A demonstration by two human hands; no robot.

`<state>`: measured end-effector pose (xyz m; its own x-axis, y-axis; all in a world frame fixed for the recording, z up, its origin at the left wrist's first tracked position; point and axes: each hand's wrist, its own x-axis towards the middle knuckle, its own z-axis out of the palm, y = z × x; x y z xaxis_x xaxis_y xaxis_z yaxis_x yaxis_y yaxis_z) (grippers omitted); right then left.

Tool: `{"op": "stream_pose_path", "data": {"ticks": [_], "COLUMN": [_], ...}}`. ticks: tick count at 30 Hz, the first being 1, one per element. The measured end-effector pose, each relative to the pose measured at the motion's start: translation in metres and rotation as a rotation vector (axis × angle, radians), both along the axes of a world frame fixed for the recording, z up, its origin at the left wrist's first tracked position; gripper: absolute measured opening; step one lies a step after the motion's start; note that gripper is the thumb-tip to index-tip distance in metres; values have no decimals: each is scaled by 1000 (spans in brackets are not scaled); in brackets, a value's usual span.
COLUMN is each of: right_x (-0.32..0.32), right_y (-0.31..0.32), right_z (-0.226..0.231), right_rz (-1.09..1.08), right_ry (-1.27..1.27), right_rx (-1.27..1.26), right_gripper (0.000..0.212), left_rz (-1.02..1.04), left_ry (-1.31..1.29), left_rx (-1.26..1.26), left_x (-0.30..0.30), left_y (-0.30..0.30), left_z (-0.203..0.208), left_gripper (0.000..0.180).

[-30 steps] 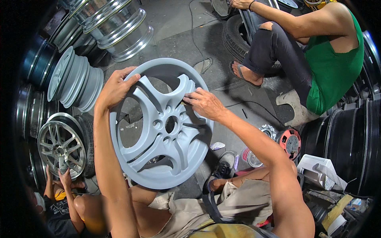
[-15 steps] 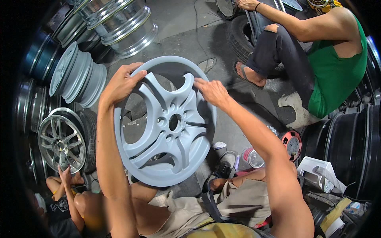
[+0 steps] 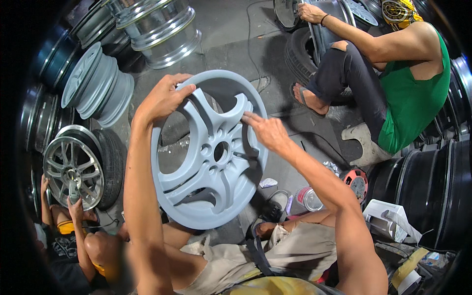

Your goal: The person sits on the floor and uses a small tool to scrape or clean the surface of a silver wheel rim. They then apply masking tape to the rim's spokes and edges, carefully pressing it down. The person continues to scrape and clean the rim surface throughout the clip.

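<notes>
A grey-coated alloy wheel (image 3: 216, 169) without a tyre stands tilted in front of me, above my lap. My left hand (image 3: 169, 96) grips its upper left edge, thumb on the front and fingers behind the lip. At the upper right spoke, my right hand (image 3: 268, 130) presses its fingertips to the spoke's edge. Its fingers are close together, and whatever may lie under them is hidden. Round holes and a larger centre bore show in the hub. The wheel's lower edge hangs close to my thighs and beige shorts (image 3: 300, 255).
Stacked wheels (image 3: 98, 88) fill the left side, with chrome rims (image 3: 167, 37) behind. A person in a green top (image 3: 418, 98) sits far right beside a tyre (image 3: 301, 54). At lower left another person's hand (image 3: 75, 209) holds a tool against a spoked wheel (image 3: 73, 172). A plastic tub (image 3: 309, 199) stands right.
My right hand has shifted slightly down and right along the spoke. The wheel has turned a little and moved right, with my left hand still on its edge.
</notes>
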<state>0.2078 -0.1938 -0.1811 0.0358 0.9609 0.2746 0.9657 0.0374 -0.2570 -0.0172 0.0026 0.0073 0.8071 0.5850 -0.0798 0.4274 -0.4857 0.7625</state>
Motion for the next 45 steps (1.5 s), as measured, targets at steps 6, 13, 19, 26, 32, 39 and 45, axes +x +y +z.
{"op": "stream_pose_path", "data": {"ticks": [6,13,19,26,32,39,45], "right_x": [8,14,0,-7,1,19,-23], "right_y": [7,17,2,-7,6,7,-16], "right_z": [-10,-6,-1,-16,-11,-7,4], "right_rz": [-126,-161,-102,-72,-157,-135,-47], "right_ry": [-112,-66,-89,-110,-92,-84,-43], "right_rx": [94,16,-18,-20,13,42,-99], "right_gripper": [34,42,40,50,50,50,49], "left_rz": [-26,-34,12,-6,-26,-38,19], "left_ry": [-36,26,-9,-34,-33,-46,13], "left_rx": [-42,54,-7,9,46,-27,-21], "left_x": [9,11,6,1,7,16,-4], "left_y": [2,6,4,5,12,1,9], "left_z": [0,-1,-4,-9,-8,-2,-12], "left_gripper": [36,33,36,33,32,36,35]}}
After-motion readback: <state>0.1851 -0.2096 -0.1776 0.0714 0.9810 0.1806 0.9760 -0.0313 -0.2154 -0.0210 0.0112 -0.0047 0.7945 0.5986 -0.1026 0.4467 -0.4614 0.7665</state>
